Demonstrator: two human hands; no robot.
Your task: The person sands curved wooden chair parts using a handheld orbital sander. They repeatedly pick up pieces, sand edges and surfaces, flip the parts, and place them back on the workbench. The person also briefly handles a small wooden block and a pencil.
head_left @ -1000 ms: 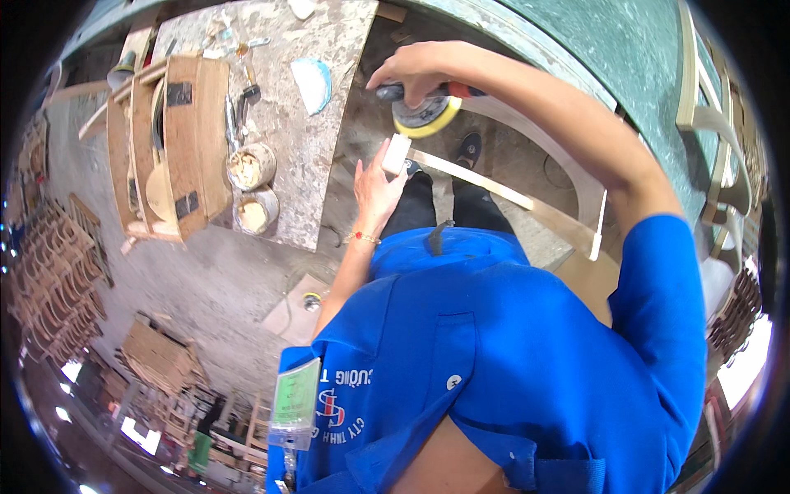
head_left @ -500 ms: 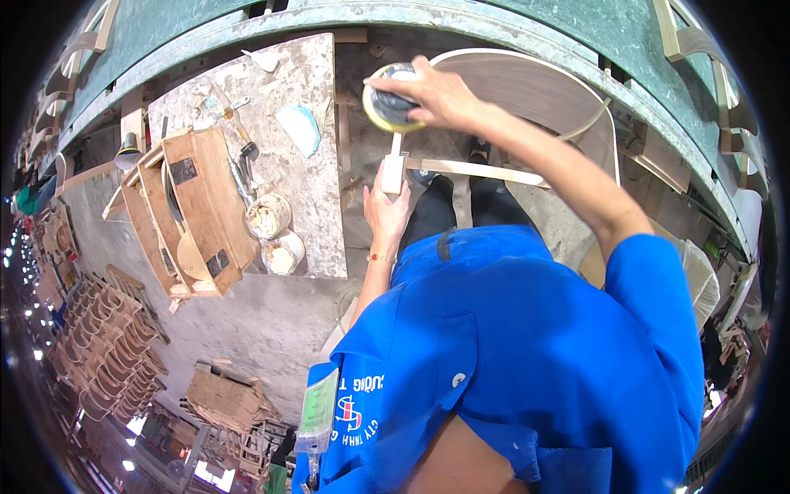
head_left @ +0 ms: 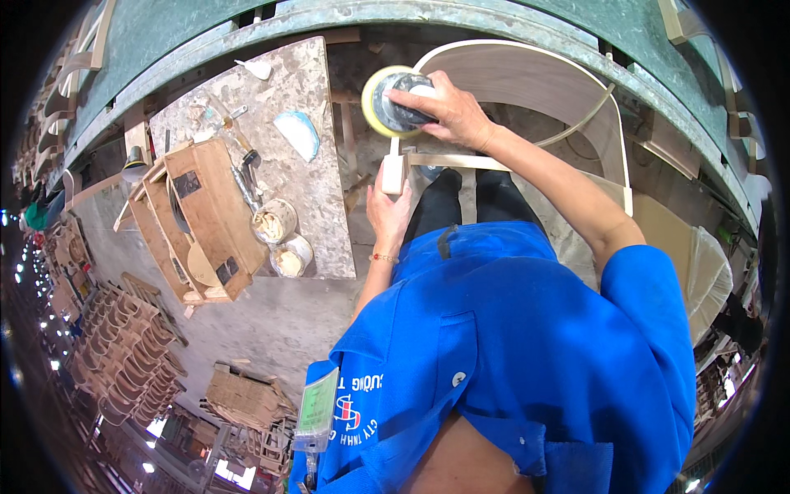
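Observation:
My right hand [head_left: 462,119] is wrapped round a palm sander [head_left: 397,100] with a dark body and a yellowish round pad. The sander is tilted on edge, just beyond the far end of a pale wooden leg [head_left: 394,175]; whether the pad touches the wood I cannot tell. My left hand [head_left: 388,216] grips that leg from its near side, fingers partly hidden. A pale rail [head_left: 461,161] runs right from the leg towards a large curved wooden panel [head_left: 527,59]. A thin hose [head_left: 580,125] arcs across the panel beyond my right forearm.
Left of me a stained board [head_left: 317,189] carries an open wooden tool box [head_left: 216,193], two tubs of pale paste [head_left: 276,221], a hammer [head_left: 250,156] and a blue-white pad [head_left: 298,136]. A green bench [head_left: 206,23] spans the far side. Curved wooden parts [head_left: 123,354] are stacked lower left.
The sander has tipped further, showing more of its pad edge, and my right hand has shifted slightly right and down. My left hand stays on the leg. The view has moved a little.

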